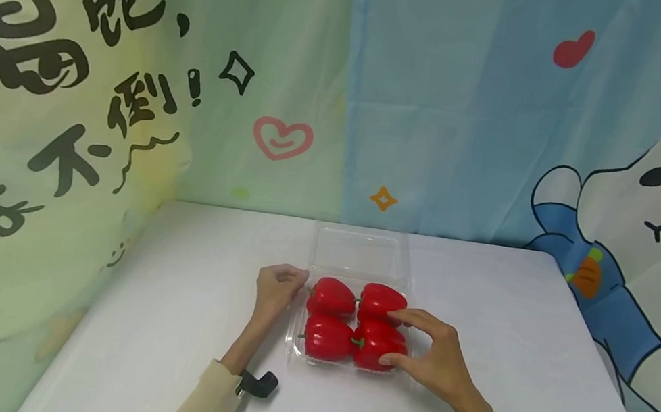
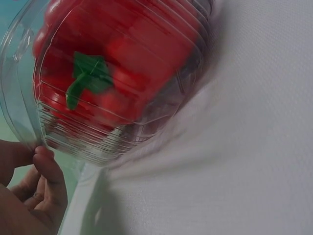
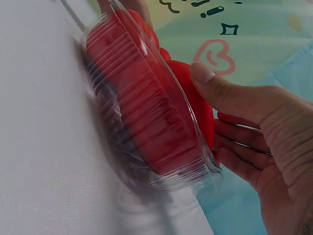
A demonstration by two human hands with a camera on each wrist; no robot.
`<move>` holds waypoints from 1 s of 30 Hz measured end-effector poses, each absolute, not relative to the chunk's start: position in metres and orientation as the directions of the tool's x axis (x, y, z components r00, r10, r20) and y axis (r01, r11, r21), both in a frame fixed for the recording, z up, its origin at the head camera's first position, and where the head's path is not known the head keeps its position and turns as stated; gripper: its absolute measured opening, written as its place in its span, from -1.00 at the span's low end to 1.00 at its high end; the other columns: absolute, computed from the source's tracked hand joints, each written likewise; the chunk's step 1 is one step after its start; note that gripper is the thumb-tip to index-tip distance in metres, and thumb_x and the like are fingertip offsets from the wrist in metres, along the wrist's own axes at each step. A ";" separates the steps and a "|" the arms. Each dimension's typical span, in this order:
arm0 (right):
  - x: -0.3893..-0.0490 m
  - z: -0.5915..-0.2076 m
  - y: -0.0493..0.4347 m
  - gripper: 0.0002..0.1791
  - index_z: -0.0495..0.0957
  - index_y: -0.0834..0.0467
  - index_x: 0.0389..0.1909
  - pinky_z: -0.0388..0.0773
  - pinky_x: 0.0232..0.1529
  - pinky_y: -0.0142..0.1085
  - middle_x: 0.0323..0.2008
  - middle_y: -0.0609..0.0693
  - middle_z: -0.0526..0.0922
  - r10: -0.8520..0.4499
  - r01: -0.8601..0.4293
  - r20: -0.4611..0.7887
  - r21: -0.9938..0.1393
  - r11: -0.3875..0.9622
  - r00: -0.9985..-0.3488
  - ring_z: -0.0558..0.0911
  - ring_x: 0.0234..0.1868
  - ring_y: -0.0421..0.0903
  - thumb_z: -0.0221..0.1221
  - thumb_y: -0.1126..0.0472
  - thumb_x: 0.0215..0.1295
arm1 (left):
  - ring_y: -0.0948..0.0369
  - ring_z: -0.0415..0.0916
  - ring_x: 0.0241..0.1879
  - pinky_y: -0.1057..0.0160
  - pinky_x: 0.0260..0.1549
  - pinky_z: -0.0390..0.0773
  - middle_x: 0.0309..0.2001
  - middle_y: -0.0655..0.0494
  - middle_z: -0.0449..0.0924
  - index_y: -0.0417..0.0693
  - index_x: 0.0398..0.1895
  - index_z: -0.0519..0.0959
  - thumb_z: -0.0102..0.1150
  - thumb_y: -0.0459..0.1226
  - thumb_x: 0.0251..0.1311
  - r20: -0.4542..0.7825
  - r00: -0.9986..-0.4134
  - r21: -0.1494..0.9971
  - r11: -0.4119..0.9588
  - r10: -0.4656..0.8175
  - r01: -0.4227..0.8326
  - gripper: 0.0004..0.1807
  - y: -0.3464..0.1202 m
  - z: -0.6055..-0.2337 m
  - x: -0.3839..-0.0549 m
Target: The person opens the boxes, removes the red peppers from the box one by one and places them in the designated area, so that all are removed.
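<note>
Several glossy red bell peppers [image 1: 327, 339] with green stems sit in a clear plastic clamshell box [image 1: 294, 345], its transparent lid [image 1: 360, 253] folded back, away from me. At the box's left side, my left hand [image 1: 279, 288] pinches the rim between thumb and fingertips; the left wrist view shows this pinch close by a green stem [image 2: 90, 78]. My right hand [image 1: 435, 357] reaches over the right side. Its thumb lies on the front right bell pepper [image 1: 377, 344], and its fingers reach that pepper's far side, by the back right pepper [image 1: 379, 300]. Fingertip contact there is partly hidden.
The box stands on a white-covered table [image 1: 206, 273]. Behind it hangs a printed cloth [image 1: 439, 110] with a bear figure, hearts and large writing. A dark strap [image 1: 258, 384] is around my left wrist, against a beige sleeve [image 1: 203, 401].
</note>
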State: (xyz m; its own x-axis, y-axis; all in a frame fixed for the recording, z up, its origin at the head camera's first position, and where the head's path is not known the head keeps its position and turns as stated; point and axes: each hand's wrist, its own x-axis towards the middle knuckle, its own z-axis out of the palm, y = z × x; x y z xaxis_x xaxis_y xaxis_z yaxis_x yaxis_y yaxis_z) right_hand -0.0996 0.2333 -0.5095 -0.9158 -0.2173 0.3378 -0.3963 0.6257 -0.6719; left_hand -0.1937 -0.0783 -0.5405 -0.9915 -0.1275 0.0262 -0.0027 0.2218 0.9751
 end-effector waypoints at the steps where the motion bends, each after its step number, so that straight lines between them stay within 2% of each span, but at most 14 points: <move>1: -0.100 -0.509 0.233 -0.22 0.75 -0.07 0.23 0.79 0.15 -0.09 0.14 -0.11 0.83 -0.219 -0.397 0.337 -0.671 0.626 -0.916 0.76 0.17 -0.14 0.77 0.10 -0.12 | 0.23 0.62 -0.56 0.37 -0.57 0.56 -0.47 -0.16 0.78 -0.30 -0.26 0.79 0.39 -0.29 0.39 0.026 -0.992 0.975 0.221 -0.125 -0.002 -0.81 -0.078 -0.541 -0.194; 7: -0.099 -0.509 0.233 -0.21 0.74 -0.03 0.24 0.78 0.11 0.11 0.15 -0.07 0.83 -0.226 -0.385 0.315 -0.680 0.624 -0.922 0.78 0.17 0.00 0.77 0.11 -0.13 | 0.25 0.59 -0.58 0.38 -0.60 0.54 -0.48 -0.16 0.77 -0.32 -0.25 0.79 0.39 -0.30 0.40 0.027 -0.993 0.974 0.229 -0.111 0.001 -0.81 -0.079 -0.539 -0.194; 18: -0.100 -0.511 0.233 -0.21 0.73 -0.04 0.25 0.78 0.13 0.09 0.17 -0.07 0.81 -0.260 -0.388 0.288 -0.671 0.632 -0.921 0.77 0.19 0.00 0.77 0.05 -0.11 | 0.11 0.64 -0.52 0.32 -0.53 0.57 -0.47 -0.22 0.75 -0.29 -0.27 0.79 0.38 -0.28 0.41 0.034 -0.992 0.969 0.249 -0.120 0.003 -0.80 -0.079 -0.536 -0.193; 30: -0.099 -0.507 0.231 -0.21 0.73 0.02 0.25 0.76 0.16 0.14 0.18 0.00 0.81 -0.283 -0.367 0.236 -0.656 0.660 -0.930 0.76 0.20 0.08 0.76 0.06 -0.10 | 0.24 0.57 -0.60 0.37 -0.62 0.54 -0.51 -0.11 0.75 -0.31 -0.28 0.79 0.37 -0.29 0.40 0.033 -0.993 0.969 0.247 -0.110 0.005 -0.79 -0.080 -0.539 -0.196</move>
State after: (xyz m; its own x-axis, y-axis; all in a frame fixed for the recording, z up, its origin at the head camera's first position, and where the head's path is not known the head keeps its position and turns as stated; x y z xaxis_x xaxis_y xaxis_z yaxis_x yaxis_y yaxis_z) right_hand -0.0990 0.2310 -0.5070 -0.9298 -0.2825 0.2357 -0.3668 0.6598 -0.6558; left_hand -0.1964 -0.0795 -0.5388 -0.9934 -0.1095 0.0330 0.0050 0.2467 0.9691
